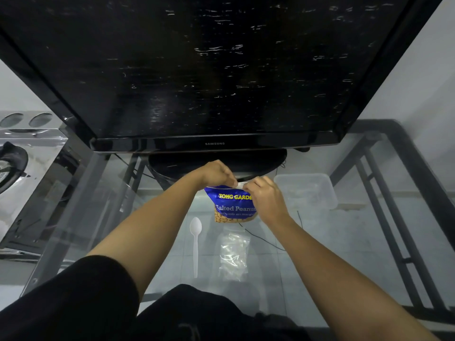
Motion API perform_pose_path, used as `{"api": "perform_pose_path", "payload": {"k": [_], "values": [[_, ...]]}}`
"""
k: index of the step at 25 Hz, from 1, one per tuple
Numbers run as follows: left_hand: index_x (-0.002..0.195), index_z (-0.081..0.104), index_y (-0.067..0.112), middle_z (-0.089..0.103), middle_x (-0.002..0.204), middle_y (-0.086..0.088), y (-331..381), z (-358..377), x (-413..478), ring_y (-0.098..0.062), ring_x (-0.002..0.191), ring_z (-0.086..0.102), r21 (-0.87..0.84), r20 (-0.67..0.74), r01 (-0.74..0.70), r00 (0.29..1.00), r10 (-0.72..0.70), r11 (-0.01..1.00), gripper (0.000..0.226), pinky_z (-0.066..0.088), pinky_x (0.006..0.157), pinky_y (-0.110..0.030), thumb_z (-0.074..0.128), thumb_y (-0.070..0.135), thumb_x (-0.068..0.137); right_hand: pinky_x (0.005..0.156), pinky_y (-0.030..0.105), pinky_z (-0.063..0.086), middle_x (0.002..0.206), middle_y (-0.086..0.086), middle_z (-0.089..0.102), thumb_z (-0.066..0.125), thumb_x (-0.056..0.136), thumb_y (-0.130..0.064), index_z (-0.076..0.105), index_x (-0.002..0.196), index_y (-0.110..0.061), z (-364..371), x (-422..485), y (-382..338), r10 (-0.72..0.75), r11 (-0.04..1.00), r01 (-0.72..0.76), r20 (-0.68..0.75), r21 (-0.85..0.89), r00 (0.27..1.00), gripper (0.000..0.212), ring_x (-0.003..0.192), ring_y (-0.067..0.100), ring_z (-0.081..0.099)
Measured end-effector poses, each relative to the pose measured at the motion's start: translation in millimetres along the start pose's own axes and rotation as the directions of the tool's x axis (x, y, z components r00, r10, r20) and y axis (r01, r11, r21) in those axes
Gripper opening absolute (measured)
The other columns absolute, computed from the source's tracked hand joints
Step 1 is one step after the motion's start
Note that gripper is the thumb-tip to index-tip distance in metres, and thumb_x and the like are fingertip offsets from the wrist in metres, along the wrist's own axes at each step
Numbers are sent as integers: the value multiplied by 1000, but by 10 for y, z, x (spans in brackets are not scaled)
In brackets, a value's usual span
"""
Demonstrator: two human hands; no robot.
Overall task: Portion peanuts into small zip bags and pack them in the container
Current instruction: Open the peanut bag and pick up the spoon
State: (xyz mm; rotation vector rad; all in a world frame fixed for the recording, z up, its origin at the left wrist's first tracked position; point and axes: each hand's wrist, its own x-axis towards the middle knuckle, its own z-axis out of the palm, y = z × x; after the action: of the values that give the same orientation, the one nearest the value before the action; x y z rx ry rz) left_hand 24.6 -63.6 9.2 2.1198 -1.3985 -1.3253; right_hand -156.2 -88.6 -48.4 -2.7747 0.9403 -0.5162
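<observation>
We see both hands pinching the top edge of a blue peanut packet (pixel 234 205) that stands upright on a glass table (pixel 344 242), just in front of a television's (pixel 214 70) round stand. The left hand (pixel 216 174) and right hand (pixel 264 196) are closed on the packet's top seam, fingertips nearly meeting; whether that seam is torn yet we cannot tell, since the fingers cover it. The right hand hides the end of the label. A white plastic spoon (pixel 195 244) lies nearer us, beside a clear bundle of small zip bags (pixel 233 258), their count unreadable. A clear container (pixel 306 193) sits right of the packet, its contents hard to make out.
</observation>
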Motion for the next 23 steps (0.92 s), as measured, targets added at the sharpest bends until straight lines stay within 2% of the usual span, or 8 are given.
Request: {"api": "perform_pose_path", "payload": {"k": [4,7,10,12,15,17,19,23], "values": [[92,61,11,68,98,-5,-16,68,22,-17,91,65,165,-46,-125,990,135,978,9,54,76,-30,61,19,88,62,26,52,85,7,71,92,44,-38,66,89,-4,27,-4,-2,49,997,-50,29,65,998,62,78,21,68],[97,62,6,69,100,-8,-68,158,6,-19,94,64,170,-121,-168,974,189,971,14,55,83,-36,60,18,88,61,26,53,85,6,72,92,43,-38,65,88,-5,47,10,21,32,997,-32,3,74,999,62,78,20,69],[94,64,6,68,94,-7,-86,207,41,-19,90,63,198,-180,-162,964,198,967,12,54,81,-35,59,16,89,58,25,53,83,5,71,92,41,-38,65,85,-6,35,32,24,-12,997,14,-25,71,1000,60,75,19,68],[89,64,6,65,86,-6,-86,197,57,-19,82,60,226,-232,-147,952,200,963,11,50,73,-31,59,16,89,59,24,53,85,4,71,92,46,-34,65,86,-8,40,-4,27,-58,995,61,-37,82,998,54,77,20,67],[91,66,7,67,92,-8,-59,153,68,-17,81,60,245,-212,-201,944,255,948,12,48,72,-28,59,17,90,60,24,52,88,6,71,89,51,-32,66,89,-7,20,-60,32,-45,995,48,-44,86,998,51,79,20,67],[97,67,6,66,99,-10,-24,124,44,-20,89,61,336,-220,-252,916,336,908,17,50,78,-31,56,18,91,67,26,52,93,11,69,82,65,-28,66,95,-4,-74,-4,42,-15,986,13,6,167,1000,42,85,22,66],[103,67,6,64,102,-11,-19,95,49,-23,93,59,444,-273,-279,863,425,852,22,47,82,-34,53,19,93,75,30,50,98,10,67,68,82,-21,66,97,-5,-227,59,51,-12,957,-27,130,290,991,22,91,22,61],[106,66,5,63,102,-14,-29,133,65,-30,93,60,504,-360,-264,801,478,822,24,46,81,-38,50,19,94,74,26,46,89,-3,66,64,84,-15,69,89,-14,-448,99,48,-143,927,3,346,376,927,7,81,12,57]]}}
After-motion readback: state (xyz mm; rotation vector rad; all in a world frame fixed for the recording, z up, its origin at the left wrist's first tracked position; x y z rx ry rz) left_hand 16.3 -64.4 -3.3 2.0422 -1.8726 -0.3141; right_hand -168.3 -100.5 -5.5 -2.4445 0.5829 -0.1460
